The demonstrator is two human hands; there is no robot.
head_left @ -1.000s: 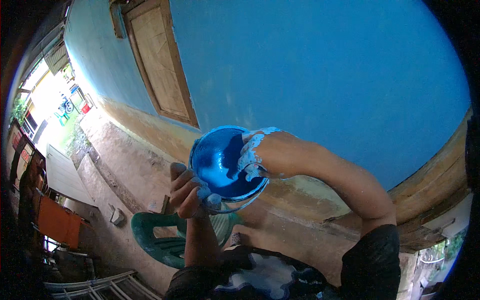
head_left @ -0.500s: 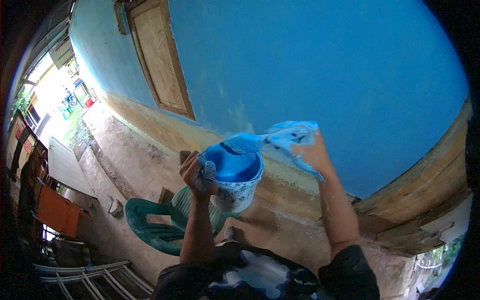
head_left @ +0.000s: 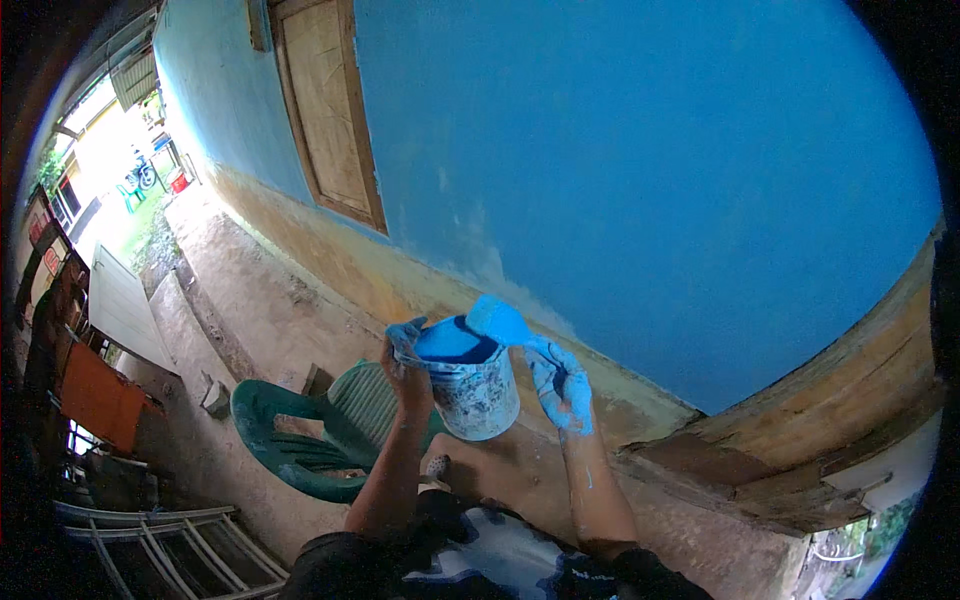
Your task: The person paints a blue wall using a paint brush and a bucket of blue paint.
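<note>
Blue paint everywhere, honestly. I've got the little paint bucket up in front of the wall, my left hand wrapped round its side with the fingers hooked over the rim. A second ago my right hand was buried inside the bucket, then it lifted out toward the wall; now it's back beside the bucket, pinching a paint-soaked rag or sponge that rests on the rim. Can't tell which it is under all that paint. So I'd say the rag is loaded or being wiped off at the bucket's edge. Green plastic chair sits below the bucket, wooden door up left of it.
</note>
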